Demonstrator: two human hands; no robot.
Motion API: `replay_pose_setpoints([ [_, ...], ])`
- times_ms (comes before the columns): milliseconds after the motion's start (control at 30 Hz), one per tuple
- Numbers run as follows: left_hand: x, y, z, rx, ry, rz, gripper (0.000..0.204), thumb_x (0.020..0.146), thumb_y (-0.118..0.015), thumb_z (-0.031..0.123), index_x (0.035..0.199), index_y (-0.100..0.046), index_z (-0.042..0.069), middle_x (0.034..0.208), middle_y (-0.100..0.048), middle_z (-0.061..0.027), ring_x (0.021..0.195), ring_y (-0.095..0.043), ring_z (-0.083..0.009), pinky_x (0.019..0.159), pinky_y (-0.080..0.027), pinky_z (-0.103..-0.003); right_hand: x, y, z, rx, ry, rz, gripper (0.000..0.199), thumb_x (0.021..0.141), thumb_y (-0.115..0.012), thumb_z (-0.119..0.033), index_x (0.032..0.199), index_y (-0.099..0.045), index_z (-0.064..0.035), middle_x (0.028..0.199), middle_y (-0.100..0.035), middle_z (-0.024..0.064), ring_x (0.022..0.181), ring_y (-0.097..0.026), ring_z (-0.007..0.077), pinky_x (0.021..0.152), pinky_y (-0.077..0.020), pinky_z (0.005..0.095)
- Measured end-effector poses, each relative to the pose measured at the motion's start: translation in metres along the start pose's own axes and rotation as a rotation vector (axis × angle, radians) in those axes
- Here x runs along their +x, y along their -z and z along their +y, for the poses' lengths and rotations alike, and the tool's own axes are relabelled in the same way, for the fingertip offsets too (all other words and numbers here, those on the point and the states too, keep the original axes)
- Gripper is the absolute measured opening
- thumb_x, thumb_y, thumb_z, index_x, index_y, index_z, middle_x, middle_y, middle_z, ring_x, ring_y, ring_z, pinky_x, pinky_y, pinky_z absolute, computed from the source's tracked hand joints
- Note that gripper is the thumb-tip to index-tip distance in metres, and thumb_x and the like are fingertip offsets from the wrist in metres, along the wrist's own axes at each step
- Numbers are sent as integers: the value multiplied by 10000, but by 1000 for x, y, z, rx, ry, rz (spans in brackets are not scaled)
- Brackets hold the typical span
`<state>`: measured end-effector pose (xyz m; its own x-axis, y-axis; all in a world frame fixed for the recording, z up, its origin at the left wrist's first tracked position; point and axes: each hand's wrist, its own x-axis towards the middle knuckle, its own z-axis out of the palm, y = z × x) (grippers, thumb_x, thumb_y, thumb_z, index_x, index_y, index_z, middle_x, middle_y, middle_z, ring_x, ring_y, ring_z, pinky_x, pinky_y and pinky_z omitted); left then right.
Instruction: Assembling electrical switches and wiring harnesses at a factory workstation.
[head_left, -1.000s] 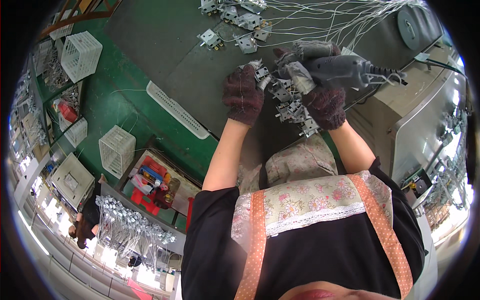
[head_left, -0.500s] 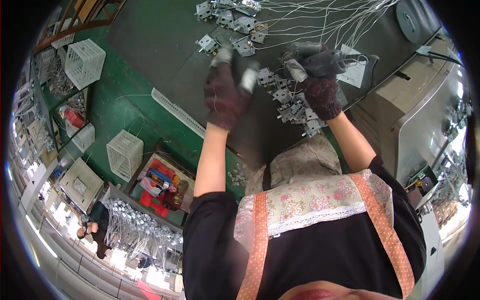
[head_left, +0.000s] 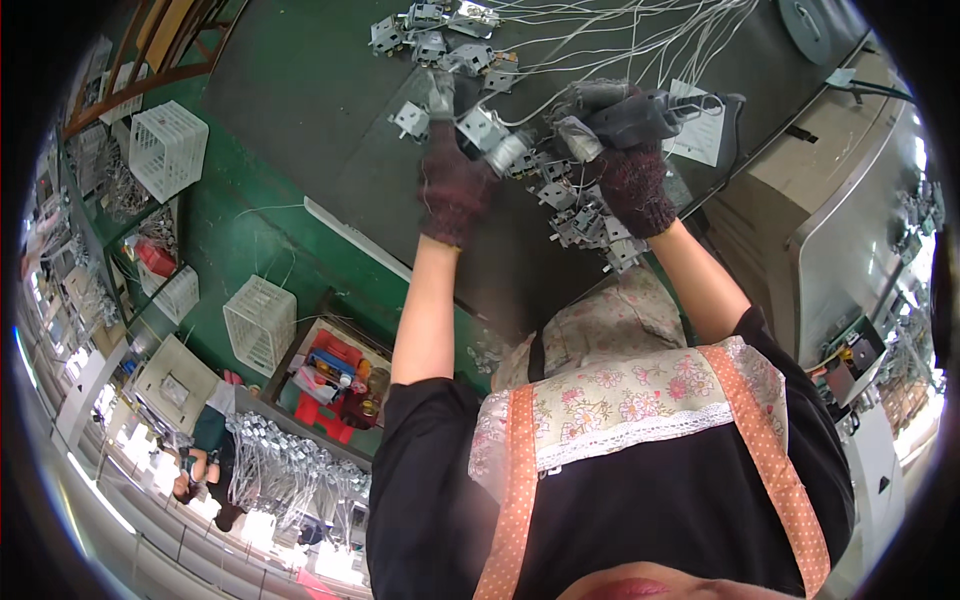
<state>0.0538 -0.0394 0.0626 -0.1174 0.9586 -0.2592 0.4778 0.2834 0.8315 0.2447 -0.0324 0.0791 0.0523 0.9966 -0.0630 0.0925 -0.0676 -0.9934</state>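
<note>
My left hand (head_left: 455, 190), in a dark maroon glove with pale wrapped fingertips, closes its thumb and fingers around a small metal switch-like unit (head_left: 483, 129). Another such unit (head_left: 410, 120) sits just left of its fingers. My right hand (head_left: 632, 185), gloved the same way, grips a dark, corded power tool (head_left: 640, 118), apparently an electric screwdriver, with a wire hanging loop at its right end. Its working tip cannot be made out. Below and between the hands lies a pile of similar metal units (head_left: 585, 215). More units (head_left: 430, 48) with white wires (head_left: 620, 42) lie farther up the dark table.
A paper sheet (head_left: 697, 135) and a grey round disc (head_left: 806, 32) lie at the table's right. To the left, white plastic crates (head_left: 262, 325) stand on the green floor near a box of red items (head_left: 330, 375). Wired units (head_left: 290, 455) hang beyond, near other people.
My left hand has moved slightly and now pinches a metal unit, its fingers less blurred. The right hand with the tool has shifted slightly left.
</note>
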Motion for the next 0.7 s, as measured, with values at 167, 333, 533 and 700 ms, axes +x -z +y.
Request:
replay_pose_setpoints([
  [167,-12,-6,-9,-318,-62,-188,795,819,-748,262,1452,-323,36,1356,-492,-129,1194,-502,-181,1008,-409,-340,1,3,2,5,-17,-22,313,758,-797,-120,1009,-629,-38,897,-661,56,799,-629,123,711,-529,273],
  [333,-7,-4,-10,-658,154,-302,454,949,-546,378,1255,-572,43,1165,-611,-56,1012,-585,-128,907,-463,-272,-4,1,0,30,-177,-33,289,826,-716,-124,1093,-621,-71,1013,-648,82,951,-623,186,802,-513,350],
  [533,-11,-17,-12,-992,567,-159,406,940,-541,445,1119,-649,96,908,-669,-7,630,-579,-57,475,-432,-187,-47,33,4,-1347,41,-284,385,976,-503,-156,1351,-454,-82,1179,-609,99,1086,-586,203,931,-488,356],
  [700,-9,-12,-10,-971,731,-217,322,924,-561,458,931,-644,147,718,-622,27,480,-517,-69,377,-346,-208,-35,26,-21,-322,-5,-142,380,976,-509,-168,1342,-469,-73,1191,-606,94,1084,-589,194,922,-490,341],
])
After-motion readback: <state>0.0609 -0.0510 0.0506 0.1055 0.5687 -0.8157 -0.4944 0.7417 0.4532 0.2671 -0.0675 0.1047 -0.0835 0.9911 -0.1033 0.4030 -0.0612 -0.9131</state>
